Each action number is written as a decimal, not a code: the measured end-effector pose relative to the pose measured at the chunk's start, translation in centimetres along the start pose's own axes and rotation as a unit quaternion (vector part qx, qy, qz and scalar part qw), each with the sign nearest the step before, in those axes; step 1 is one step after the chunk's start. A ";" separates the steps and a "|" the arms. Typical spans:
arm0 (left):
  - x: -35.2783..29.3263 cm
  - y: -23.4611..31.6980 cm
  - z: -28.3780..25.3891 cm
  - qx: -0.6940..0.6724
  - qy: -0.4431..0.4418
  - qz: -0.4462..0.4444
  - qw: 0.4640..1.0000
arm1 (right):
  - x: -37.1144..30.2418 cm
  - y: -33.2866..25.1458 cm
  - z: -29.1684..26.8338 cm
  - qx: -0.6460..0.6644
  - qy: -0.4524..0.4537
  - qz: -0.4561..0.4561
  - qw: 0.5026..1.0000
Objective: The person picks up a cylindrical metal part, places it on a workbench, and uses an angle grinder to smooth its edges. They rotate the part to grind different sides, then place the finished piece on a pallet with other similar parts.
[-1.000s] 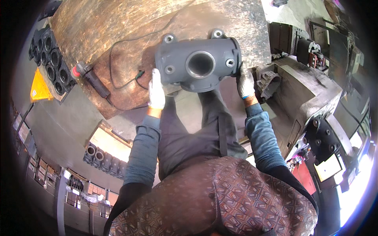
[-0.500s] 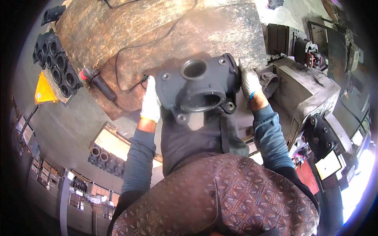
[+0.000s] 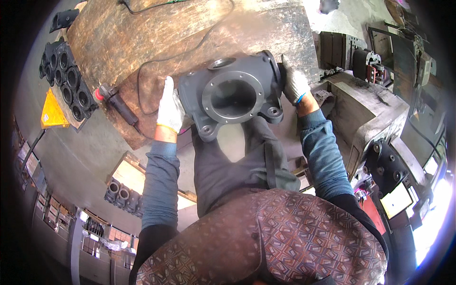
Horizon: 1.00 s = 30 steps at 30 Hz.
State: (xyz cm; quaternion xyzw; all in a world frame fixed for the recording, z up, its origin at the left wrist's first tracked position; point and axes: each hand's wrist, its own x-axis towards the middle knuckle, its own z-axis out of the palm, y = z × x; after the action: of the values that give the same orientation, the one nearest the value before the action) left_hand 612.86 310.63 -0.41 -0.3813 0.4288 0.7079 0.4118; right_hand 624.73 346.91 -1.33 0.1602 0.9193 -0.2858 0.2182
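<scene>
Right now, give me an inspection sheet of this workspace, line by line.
Surface: worn, rust-stained metal bench top, bare in the middle.
Job's things: dark grey cast housing with a large round bore, tilted over the bench's near edge.
Clutter: black handheld tool with a red end on the bench.
Hands: left hand and right hand, both in white gloves, grip the housing's two sides.
Cables: thin black cable loops across the bench.
Surroundings: row of dark castings left of the bench; grey machine at right; more castings below.
</scene>
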 end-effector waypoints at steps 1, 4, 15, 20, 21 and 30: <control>0.3 0.3 0.0 -0.006 0.001 -0.002 1.000 | 0.3 -0.2 -0.1 0.014 -0.003 0.013 1.000; 1.2 0.5 0.1 -0.013 0.000 -0.003 1.000 | 0.9 -0.6 -0.3 0.040 -0.009 0.058 0.997; 3.2 1.9 0.7 -0.054 0.017 -0.034 0.998 | 3.4 1.1 1.1 0.101 -0.001 0.044 0.994; 4.6 2.6 0.7 -0.045 0.035 -0.038 0.998 | 6.0 2.7 3.4 0.190 -0.001 0.071 0.979; 4.9 2.7 0.7 -0.045 0.042 -0.040 0.997 | 6.5 2.8 3.6 0.208 0.009 0.081 0.975; 8.9 3.0 -0.9 -0.037 0.000 0.001 0.999 | 9.3 2.0 2.6 0.327 -0.009 0.100 0.940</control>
State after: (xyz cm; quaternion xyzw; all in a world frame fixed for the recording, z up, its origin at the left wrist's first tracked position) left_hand 606.96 311.20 -7.78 -0.3962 0.4027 0.7234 0.3970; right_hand 618.45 348.53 -8.81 0.3119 0.7522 -0.5487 0.1891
